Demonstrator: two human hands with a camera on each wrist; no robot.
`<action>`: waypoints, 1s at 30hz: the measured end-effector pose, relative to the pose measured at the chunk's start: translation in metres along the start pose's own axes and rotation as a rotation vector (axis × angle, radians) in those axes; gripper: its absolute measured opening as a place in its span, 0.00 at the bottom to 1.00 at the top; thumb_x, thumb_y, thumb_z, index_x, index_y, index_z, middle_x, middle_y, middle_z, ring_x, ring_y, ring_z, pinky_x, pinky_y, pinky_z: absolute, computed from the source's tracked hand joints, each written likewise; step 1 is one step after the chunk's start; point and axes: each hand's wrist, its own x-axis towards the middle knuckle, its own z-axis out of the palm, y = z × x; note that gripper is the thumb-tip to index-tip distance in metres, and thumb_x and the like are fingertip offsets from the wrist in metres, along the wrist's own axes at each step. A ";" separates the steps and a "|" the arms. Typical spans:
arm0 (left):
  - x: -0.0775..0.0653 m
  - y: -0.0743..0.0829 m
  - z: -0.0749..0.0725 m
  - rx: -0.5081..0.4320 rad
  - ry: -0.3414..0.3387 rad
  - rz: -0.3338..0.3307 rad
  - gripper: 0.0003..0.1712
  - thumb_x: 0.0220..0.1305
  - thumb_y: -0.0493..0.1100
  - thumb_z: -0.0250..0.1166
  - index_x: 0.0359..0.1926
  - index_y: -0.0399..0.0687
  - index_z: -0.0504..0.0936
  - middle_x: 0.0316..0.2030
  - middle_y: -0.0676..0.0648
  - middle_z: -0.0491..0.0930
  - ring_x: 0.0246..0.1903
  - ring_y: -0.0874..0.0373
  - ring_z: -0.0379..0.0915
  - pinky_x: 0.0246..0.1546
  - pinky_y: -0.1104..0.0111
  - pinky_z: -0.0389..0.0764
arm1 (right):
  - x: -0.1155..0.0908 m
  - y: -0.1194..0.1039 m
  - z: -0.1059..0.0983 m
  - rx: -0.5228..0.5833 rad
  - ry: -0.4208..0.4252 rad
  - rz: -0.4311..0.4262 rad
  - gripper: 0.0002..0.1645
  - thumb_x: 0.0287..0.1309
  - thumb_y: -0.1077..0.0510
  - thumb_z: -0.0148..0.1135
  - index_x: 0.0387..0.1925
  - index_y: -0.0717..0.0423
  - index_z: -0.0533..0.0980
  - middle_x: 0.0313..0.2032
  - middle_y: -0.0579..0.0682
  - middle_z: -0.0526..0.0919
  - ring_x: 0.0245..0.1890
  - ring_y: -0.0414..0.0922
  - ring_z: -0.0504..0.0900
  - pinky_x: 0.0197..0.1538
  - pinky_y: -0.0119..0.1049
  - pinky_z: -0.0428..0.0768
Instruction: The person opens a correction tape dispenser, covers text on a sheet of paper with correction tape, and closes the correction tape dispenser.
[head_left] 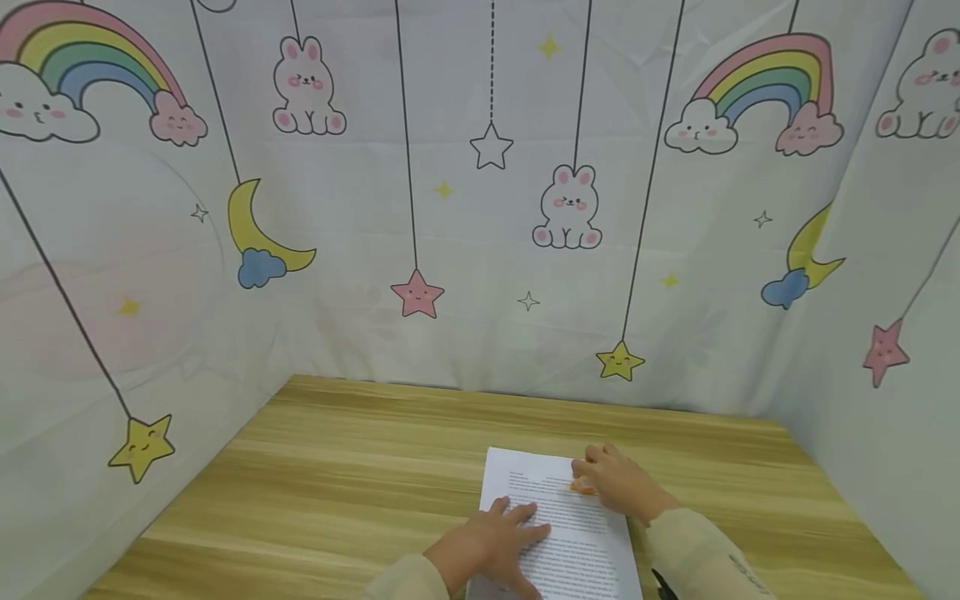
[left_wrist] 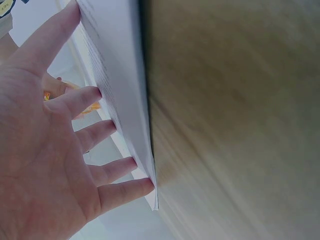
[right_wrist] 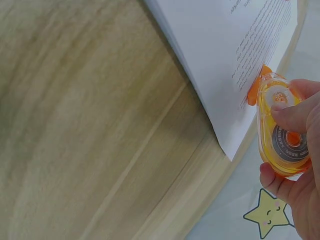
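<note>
A stack of white printed paper (head_left: pixel 581 554) lies on the table in the head view, its text running in lines. Fingers spread, my left hand (head_left: pixel 498 542) rests on the sheet's lower left part; the left wrist view shows its fingertips touching the page. My right hand (head_left: pixel 618 481) is at the upper right of the page. Between thumb and fingers it pinches a clear yellow-orange correction tape (right_wrist: pixel 268 137). The orange tip end (right_wrist: pixel 254 95) of the dispenser is right at the printed lines in the right wrist view.
The wood-grain table (head_left: pixel 337 475) extends around the paper on both sides and behind it. White cloth walls (head_left: pixel 480 333) printed with stars, rabbits and rainbows enclose the back and sides. A small dark object (head_left: pixel 663 585) shows beside the right sleeve at the bottom edge.
</note>
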 end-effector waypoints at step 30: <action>0.000 0.000 0.001 -0.007 0.002 0.014 0.47 0.39 0.74 0.64 0.64 0.80 0.60 0.68 0.63 0.55 0.67 0.48 0.53 0.56 0.48 0.69 | -0.018 0.012 0.001 0.033 0.010 0.033 0.15 0.46 0.66 0.66 0.35 0.46 0.76 0.29 0.43 0.71 0.29 0.41 0.68 0.28 0.33 0.71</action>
